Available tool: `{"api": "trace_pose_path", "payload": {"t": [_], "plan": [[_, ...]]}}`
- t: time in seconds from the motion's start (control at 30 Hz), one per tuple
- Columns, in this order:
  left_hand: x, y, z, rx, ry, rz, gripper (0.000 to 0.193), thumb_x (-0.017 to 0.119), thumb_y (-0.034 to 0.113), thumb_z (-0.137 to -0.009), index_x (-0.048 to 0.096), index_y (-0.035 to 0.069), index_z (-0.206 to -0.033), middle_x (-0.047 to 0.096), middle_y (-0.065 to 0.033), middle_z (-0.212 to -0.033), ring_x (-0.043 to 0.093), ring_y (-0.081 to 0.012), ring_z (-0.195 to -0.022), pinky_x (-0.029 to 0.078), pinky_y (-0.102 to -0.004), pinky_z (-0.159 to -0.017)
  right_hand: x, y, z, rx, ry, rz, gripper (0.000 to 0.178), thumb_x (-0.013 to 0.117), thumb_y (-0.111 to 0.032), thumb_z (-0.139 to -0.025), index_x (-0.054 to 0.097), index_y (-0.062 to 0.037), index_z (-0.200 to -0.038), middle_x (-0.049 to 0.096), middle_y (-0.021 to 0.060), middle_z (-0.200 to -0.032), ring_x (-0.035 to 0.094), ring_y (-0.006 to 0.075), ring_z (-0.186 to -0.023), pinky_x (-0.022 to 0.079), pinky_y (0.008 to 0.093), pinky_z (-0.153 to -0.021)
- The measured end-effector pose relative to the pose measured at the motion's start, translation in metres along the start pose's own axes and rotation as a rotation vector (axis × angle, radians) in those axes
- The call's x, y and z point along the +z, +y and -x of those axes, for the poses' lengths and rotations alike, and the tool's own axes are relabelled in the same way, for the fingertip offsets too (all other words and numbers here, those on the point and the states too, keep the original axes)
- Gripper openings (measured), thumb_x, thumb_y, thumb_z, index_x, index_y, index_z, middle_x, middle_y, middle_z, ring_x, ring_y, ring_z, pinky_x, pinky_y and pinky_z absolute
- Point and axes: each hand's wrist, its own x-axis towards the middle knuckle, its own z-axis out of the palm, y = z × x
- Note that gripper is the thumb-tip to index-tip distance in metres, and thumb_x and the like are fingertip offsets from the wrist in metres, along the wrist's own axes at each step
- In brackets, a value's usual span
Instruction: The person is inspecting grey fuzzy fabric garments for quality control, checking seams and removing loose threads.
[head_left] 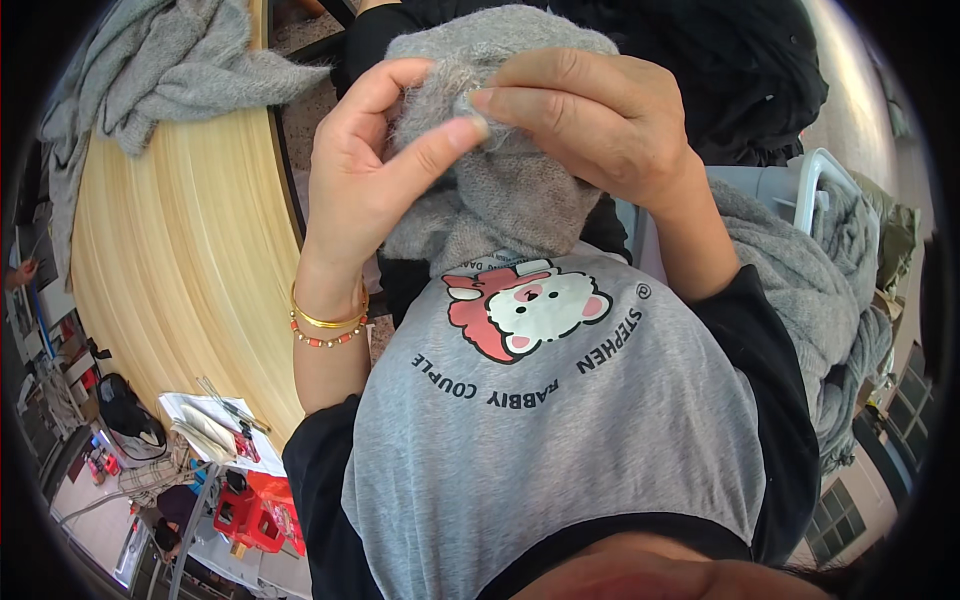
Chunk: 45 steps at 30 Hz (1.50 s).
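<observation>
A fuzzy grey knit piece (530, 200) is bunched up in front of my chest, between both hands. My left hand (365, 170) grips its edge from the left, fingers curled behind the fabric and thumb lying across the front. From the right, my right hand (605, 115) pinches at the same spot, thumb and forefinger pressed together close to the left thumb tip. Loose wispy fibres stand out around the fingertips. Whether a thread or a small tool sits in the right pinch is too small to make out.
To the left stands a wood-grain table (180, 250) with another grey knit (180, 80) over its far end. Papers (215, 435) with thin tools lie near its closer edge. At right, a pale blue bin (815, 180) adjoins piled grey knits (790, 290); black cloth (720, 70) lies beyond.
</observation>
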Motion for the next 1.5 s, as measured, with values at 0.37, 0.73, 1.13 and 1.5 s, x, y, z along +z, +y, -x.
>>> {"api": "trace_pose_path", "payload": {"t": [0.37,0.73,1.13,1.5], "plan": [[-0.01,-0.006,0.004,0.017,0.061,-0.232,0.02,0.071,0.002,-0.081,0.06,0.0,-0.098,0.058,0.005,-0.084,0.048,-0.0003,-0.073,0.04,-0.0153,-0.064,0.007,-0.001,0.006,0.19,-0.018,-0.181,0.027,0.072,0.002,-0.065,0.071,-0.0028,-0.092,0.067,0.0077,-0.084,0.064,0.0148,-0.064,0.049,0.0222,-0.052],[-0.015,-0.015,0.006,0.228,0.052,-0.371,0.02,0.074,0.004,-0.075,0.063,0.004,-0.092,0.061,0.0027,-0.078,0.054,-0.0026,-0.072,0.045,-0.0185,-0.066,-0.001,0.015,-0.018,0.313,-0.184,-0.622,0.028,0.07,-0.001,-0.076,0.068,-0.0008,-0.103,0.064,0.0135,-0.111,0.063,0.0211,-0.1,0.05,0.0283,-0.078],[-0.018,-0.011,0.007,0.267,-0.017,-0.423,0.013,0.07,-0.001,-0.076,0.065,0.001,-0.089,0.067,-0.0025,-0.082,0.061,-0.0067,-0.073,0.049,-0.0202,-0.065,0.013,0.04,0.006,0.261,-0.313,-0.789,0.02,0.072,-0.003,-0.072,0.063,-0.001,-0.09,0.065,0.0049,-0.082,0.061,0.0123,-0.071,0.047,0.0238,-0.064],[-0.012,-0.016,0.003,0.634,0.059,-0.698,0.02,0.071,-0.002,-0.066,0.063,0.003,-0.083,0.067,-0.0077,-0.081,0.065,-0.0209,-0.069,0.052,-0.0265,-0.061,0.015,0.022,0.011,0.185,-0.187,-0.624,0.023,0.068,0.004,-0.066,0.063,-0.0001,-0.088,0.062,0.0085,-0.085,0.061,0.0176,-0.074,0.047,0.0244,-0.065]]}}
